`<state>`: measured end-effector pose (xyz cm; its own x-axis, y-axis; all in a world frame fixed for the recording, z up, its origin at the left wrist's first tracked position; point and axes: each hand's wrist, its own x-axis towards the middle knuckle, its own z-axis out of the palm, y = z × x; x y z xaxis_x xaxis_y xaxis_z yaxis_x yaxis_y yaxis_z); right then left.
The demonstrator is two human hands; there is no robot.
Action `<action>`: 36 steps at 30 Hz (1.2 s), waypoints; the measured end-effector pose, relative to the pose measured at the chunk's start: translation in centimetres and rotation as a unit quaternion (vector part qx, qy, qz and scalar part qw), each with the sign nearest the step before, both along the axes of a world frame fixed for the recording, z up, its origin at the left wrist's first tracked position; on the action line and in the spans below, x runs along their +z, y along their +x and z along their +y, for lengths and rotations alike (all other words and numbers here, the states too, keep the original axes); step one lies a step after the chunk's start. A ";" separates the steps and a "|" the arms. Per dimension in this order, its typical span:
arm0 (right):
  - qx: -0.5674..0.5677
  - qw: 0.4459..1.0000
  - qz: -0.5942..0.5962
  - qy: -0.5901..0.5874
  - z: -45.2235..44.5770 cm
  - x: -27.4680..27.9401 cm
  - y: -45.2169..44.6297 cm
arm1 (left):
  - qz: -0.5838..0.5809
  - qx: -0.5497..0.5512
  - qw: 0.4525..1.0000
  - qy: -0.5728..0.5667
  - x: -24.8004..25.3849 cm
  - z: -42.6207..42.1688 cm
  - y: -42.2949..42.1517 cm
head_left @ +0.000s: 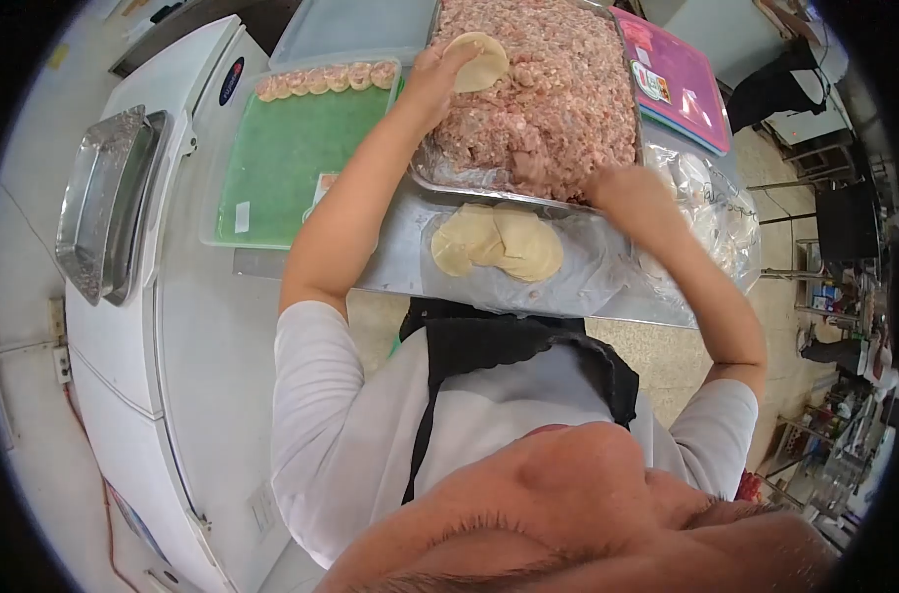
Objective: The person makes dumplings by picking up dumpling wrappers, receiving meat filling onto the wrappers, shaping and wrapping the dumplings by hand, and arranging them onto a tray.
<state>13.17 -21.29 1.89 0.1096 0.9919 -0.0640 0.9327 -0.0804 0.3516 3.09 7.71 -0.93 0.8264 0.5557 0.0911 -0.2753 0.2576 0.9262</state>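
A round, pale dough wrapper lies in my left hand, over the left part of a large metal tray heaped with minced meat. Blurred by motion, my right hand is at the tray's near right corner, against the meat; its fingers are hidden. Just in front of the tray, several overlapping wrappers rest on clear plastic. At the left, a green-bottomed container has a row of filled pieces along its far edge.
Pink and purple lids are stacked right of the tray, above a clear plastic bag with pale contents. Metal pans stand on a white appliance at the left. Another person's dark-clothed leg shows at the far right, near shelves.
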 end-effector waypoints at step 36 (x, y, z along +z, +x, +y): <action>-0.137 0.826 0.526 0.145 0.2 -1.2 0.0 | -0.023 0.031 0.994 -0.098 -1.6 0.8 1.0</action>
